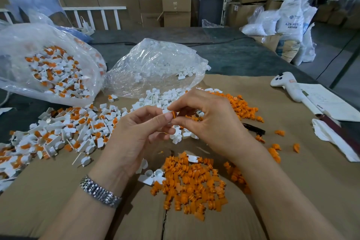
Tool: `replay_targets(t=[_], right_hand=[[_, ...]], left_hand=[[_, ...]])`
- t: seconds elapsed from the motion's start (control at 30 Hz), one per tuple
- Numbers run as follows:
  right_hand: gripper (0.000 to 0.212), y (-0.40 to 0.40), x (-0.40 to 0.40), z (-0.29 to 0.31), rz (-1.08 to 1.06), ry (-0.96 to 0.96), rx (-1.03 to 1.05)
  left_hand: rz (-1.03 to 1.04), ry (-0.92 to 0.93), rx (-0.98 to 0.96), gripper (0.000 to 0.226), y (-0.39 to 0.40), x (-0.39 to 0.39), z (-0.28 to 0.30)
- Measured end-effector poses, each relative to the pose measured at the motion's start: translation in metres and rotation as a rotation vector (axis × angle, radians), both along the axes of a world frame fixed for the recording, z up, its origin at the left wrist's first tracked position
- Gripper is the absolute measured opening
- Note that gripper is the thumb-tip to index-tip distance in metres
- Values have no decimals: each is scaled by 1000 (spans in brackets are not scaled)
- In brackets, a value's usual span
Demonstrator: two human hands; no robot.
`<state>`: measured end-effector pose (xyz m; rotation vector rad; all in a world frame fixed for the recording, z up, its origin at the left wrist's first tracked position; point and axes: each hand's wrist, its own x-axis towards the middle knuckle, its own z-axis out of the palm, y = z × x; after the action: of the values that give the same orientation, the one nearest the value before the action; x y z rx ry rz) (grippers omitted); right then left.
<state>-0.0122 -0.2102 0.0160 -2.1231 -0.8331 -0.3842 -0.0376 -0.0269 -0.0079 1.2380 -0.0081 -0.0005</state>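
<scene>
Orange against white marks the joint being made: a small orange ribbed plastic plug (174, 114) is held above the middle of the table, between the two hands, its nose meeting a small white plastic cap (165, 111). The left hand (136, 134) pinches the cap between thumb and forefinger, while the right hand (206, 121) pinches the plug between thumb and fingertips, the remaining fingers loosely curled. Both pieces are lifted clear of the brown cardboard sheet (272, 181), probably so that the plug can be lined up and pushed home without the litter below getting in the way.

The plug's ribs show as upright stripes, so its long axis seems to lie roughly level, running across the view, with the entering end pointing towards the left hand and the cap; how far it has gone in cannot be told.

Supplies sit within reach: a heap of loose orange plugs (194, 181) just below the wrists, a scatter of bare white caps (159, 99) just beyond the fingers, and a spread of joined white-and-orange pieces (68, 128) to the left, apparently the finished side.
</scene>
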Motion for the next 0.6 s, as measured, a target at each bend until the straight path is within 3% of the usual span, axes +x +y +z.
replay_targets(t=[0.1,0.17,0.27,0.33,0.43,0.6], right_hand=[[32,-3,2,0,-6,41,-5],[46,-12,11,0,-148,105,-91],[62,-32,27,-8,-539,248,-462],[68,-39,32,-16,-655,379,-670],[52,-37,34,-22,-653,393,-791],[27,-35,30,-16,-651,320,-646]], left_hand=[[16,3,-1,17,-1,0,1],[39,21,-25,15,-2,0,2],[55,22,-29,15,-1,0,2],[52,1,-30,15,0,1,2],[59,-21,-20,17,2,1,1],[118,-4,-60,14,2,3,0]])
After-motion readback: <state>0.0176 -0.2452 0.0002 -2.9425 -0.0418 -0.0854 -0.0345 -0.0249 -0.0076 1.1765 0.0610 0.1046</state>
